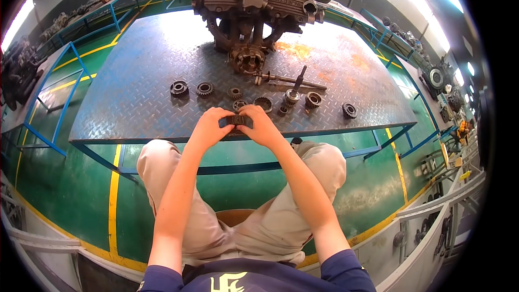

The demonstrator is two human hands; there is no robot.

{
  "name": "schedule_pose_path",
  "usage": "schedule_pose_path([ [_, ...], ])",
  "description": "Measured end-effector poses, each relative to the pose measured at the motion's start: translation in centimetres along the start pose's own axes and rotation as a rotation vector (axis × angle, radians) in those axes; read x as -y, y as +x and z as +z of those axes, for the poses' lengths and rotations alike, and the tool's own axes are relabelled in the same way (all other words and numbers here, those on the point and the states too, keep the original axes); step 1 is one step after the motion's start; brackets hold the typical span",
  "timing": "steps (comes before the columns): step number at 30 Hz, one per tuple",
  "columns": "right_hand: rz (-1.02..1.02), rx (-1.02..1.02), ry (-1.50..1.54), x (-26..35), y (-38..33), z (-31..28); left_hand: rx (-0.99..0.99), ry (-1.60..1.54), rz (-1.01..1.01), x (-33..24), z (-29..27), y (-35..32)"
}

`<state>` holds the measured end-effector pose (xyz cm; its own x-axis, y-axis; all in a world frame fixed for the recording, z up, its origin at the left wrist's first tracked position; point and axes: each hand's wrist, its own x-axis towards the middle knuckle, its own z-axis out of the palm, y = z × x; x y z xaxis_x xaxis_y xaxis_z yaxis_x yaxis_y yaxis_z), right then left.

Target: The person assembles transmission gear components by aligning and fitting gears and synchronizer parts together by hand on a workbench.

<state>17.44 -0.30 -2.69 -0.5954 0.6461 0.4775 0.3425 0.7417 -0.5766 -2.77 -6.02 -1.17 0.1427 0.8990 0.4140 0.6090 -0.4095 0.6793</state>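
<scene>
1. At the centre of the frame, the left hand [208, 128] and right hand [263, 126] pinch a small dark metal gear [238, 120] between fingertips, held at the near edge of the tabletop [135, 86].
2. The tabletop is worn steel tread plate, rust-stained at upper right.
3. Toothed gears [205, 88] and a splined shaft [292, 81] lie in a row beyond the hands.
4. A grimy cast engine block [254, 5] stands at top centre.

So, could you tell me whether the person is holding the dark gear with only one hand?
No, both the left hand and the right hand grip the dark gear between them.
</scene>
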Motion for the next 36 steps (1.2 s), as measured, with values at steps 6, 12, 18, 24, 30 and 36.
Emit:
schedule_pose_path([
  [6, 0.041, 0.032, -0.054, 0.0, -0.2, 0.1, -0.016, 0.037, -0.102, 0.6, -0.9, -0.3],
  [12, 0.070, 0.037, -0.072, -0.3, -0.3, 0.3, 0.001, -0.003, -0.138, 0.5, -1.0, -0.2],
  [18, 0.066, -0.023, -0.079, 0.5, -0.2, -0.1, 0.030, 0.042, -0.140, 0.3, -1.0, -0.2],
  [24, 0.063, -0.091, 0.015, 2.7, 0.0, -0.2, -0.027, 0.011, -0.163, 0.4, -0.5, -0.6],
  [30, -0.093, -0.150, -0.062, 2.4, -0.2, -0.2, 0.004, -0.031, -0.097, 0.2, -0.1, -0.2],
  [36, -0.095, -0.162, -0.068, 2.1, 0.1, -0.2, -0.029, -0.070, -0.078, -0.3, 0.3, -0.1],
])
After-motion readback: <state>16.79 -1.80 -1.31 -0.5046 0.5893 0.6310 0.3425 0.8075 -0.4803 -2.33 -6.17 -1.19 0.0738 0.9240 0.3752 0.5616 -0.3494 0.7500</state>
